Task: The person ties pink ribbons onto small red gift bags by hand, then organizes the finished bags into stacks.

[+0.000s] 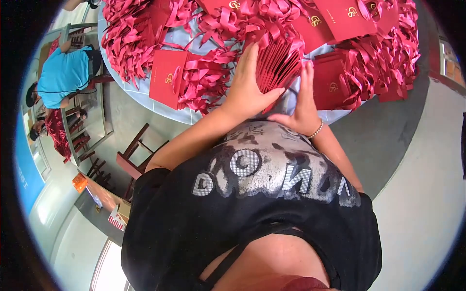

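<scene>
A bundle of red paper gift bags (277,65) with pink-red ribbons stands on edge in front of me, near the table edge. My left hand (250,85) grips its left side, fingers stretched along the bags and thumb across the near end. To the right of the bundle is my right hand (303,104), open, with fingers straight and thumb spread toward my body; whether its fingertips touch the bags is hard to tell. A beaded bracelet (316,130) circles that wrist. More red gift bags with gold lettering lie left (167,77) and right (332,82).
A pale cloth covers the round table (141,92), heaped with ribboned bags. A wooden stool (136,153) stands at my left. Beyond it, a person in a blue shirt (65,72) leans by another table, with red bags (57,133) there too. A wall (427,194) rises at right.
</scene>
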Motion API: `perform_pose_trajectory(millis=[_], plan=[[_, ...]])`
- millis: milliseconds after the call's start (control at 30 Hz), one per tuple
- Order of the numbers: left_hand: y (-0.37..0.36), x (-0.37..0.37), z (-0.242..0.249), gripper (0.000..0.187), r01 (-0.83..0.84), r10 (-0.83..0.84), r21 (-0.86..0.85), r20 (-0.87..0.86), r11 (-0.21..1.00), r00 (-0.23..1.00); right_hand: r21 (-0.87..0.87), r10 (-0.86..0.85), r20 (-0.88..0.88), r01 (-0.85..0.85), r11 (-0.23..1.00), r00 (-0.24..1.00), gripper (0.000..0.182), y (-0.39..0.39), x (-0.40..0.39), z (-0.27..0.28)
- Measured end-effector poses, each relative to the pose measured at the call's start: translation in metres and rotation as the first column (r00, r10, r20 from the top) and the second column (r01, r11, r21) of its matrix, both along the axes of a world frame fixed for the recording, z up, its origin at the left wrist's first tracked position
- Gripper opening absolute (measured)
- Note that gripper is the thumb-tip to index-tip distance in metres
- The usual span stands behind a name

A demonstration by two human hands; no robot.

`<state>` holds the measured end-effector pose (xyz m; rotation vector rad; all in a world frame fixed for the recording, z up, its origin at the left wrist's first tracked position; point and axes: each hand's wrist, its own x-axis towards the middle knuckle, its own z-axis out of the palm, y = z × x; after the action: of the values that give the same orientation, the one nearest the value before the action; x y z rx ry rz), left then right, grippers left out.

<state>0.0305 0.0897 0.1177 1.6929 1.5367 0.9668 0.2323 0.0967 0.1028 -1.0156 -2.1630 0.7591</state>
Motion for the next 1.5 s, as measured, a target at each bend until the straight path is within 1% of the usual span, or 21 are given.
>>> perform_pose_trajectory(millis=[33, 133, 167, 267, 300, 400, 533, 633, 733, 767, 833, 867, 900, 1000, 1033, 1067, 1133, 1167, 1300, 1400, 1500], plan=[[0.000, 0.000, -0.001, 0.110, 0.003, -0.003, 0.000, -0.005, 1.000, 1.000, -0.034, 0.022, 0.053, -0.020, 0.999, 0.998, 0.138, -0.007, 0.001, -0.005], [0.001, 0.001, -0.003, 0.111, 0.002, -0.003, -0.007, -0.023, 1.000, 1.000, -0.075, -0.036, 0.112, 0.045, 0.996, 0.993, 0.140, -0.009, -0.005, -0.016], [0.002, 0.001, -0.003, 0.112, 0.002, -0.002, -0.006, -0.029, 1.000, 1.000, -0.094, -0.038, 0.052, 0.043, 0.995, 0.998, 0.141, -0.006, -0.008, -0.018], [0.003, 0.001, 0.000, 0.111, -0.010, 0.011, 0.012, -0.026, 1.000, 1.000, -0.080, -0.020, -0.037, 0.017, 0.997, 0.999, 0.141, 0.001, -0.009, -0.017], [0.003, 0.000, 0.000, 0.111, -0.009, 0.009, 0.014, -0.032, 1.000, 0.999, -0.102, -0.010, -0.047, 0.005, 0.995, 0.999, 0.140, 0.004, -0.006, -0.018], [0.003, 0.001, -0.003, 0.110, -0.013, 0.014, 0.006, -0.042, 1.000, 0.999, -0.092, 0.021, -0.042, -0.025, 0.995, 0.999, 0.141, 0.009, -0.001, -0.018], [0.003, 0.003, -0.003, 0.110, -0.017, 0.016, -0.014, -0.021, 1.000, 1.000, -0.107, -0.025, -0.026, 0.022, 0.994, 0.999, 0.139, 0.012, -0.004, -0.018], [0.003, 0.002, -0.003, 0.110, -0.032, 0.031, -0.021, -0.025, 0.999, 0.999, -0.085, -0.079, 0.217, 0.099, 0.991, 0.973, 0.135, 0.014, -0.004, 0.000], [0.003, 0.001, -0.003, 0.111, -0.039, 0.039, -0.010, -0.020, 0.999, 0.999, -0.199, -0.067, 0.256, 0.121, 0.973, 0.964, 0.132, 0.010, -0.002, 0.022], [0.003, 0.001, -0.003, 0.111, -0.039, 0.039, -0.003, -0.012, 0.999, 0.999, -0.212, -0.066, 0.163, 0.101, 0.972, 0.984, 0.123, 0.009, -0.001, 0.023], [0.003, 0.001, 0.003, 0.109, -0.029, 0.029, -0.013, -0.004, 0.999, 1.000, -0.503, -0.158, -0.054, 0.110, 0.857, 0.986, 0.116, 0.009, 0.002, 0.015], [0.003, 0.000, 0.005, 0.108, -0.023, 0.023, -0.017, 0.000, 1.000, 1.000, -0.631, -0.227, -0.148, 0.085, 0.771, 0.963, 0.113, 0.010, 0.004, 0.009], [0.003, -0.002, 0.004, 0.106, -0.011, 0.011, -0.026, 0.031, 1.000, 0.999, -0.716, -0.346, -0.252, 0.066, 0.695, 0.904, 0.103, 0.012, 0.004, 0.006], [0.003, -0.012, -0.003, 0.100, 0.038, -0.031, -0.049, 0.132, 0.998, 0.991, -0.712, -0.523, -0.270, 0.197, 0.674, 0.809, 0.101, 0.008, -0.006, 0.004], [0.003, -0.016, -0.007, 0.098, 0.061, -0.051, -0.050, 0.172, 0.997, 0.984, -0.584, -0.464, -0.150, 0.300, 0.754, 0.873, 0.100, 0.007, -0.007, 0.009], [0.003, -0.018, -0.009, 0.096, 0.083, -0.070, -0.050, 0.213, 0.995, 0.974, -0.561, -0.462, -0.127, 0.320, 0.763, 0.878, 0.101, 0.004, -0.010, 0.009], [0.003, -0.019, -0.009, 0.094, 0.088, -0.072, -0.061, 0.220, 0.994, 0.973, -0.514, -0.456, -0.083, 0.354, 0.782, 0.886, 0.102, -0.001, -0.013, 0.008], [0.002, -0.019, -0.009, 0.095, 0.086, -0.071, -0.061, 0.213, 0.994, 0.975, -0.542, -0.466, -0.108, 0.341, 0.768, 0.878, 0.104, -0.002, -0.013, 0.006], [0.002, -0.019, -0.005, 0.095, 0.083, -0.062, -0.092, 0.204, 0.992, 0.977, -0.487, -0.462, -0.087, 0.367, 0.792, 0.883, 0.106, -0.004, -0.013, 0.010], [0.003, -0.018, -0.010, 0.098, 0.042, -0.030, -0.061, 0.181, 0.997, 0.983, -0.435, -0.441, -0.090, 0.363, 0.824, 0.893, 0.106, -0.003, -0.014, 0.017], [0.003, -0.017, -0.004, 0.098, 0.038, -0.031, -0.044, 0.155, 0.998, 0.987, -0.411, -0.427, -0.097, 0.354, 0.840, 0.899, 0.105, -0.004, -0.013, 0.018]])
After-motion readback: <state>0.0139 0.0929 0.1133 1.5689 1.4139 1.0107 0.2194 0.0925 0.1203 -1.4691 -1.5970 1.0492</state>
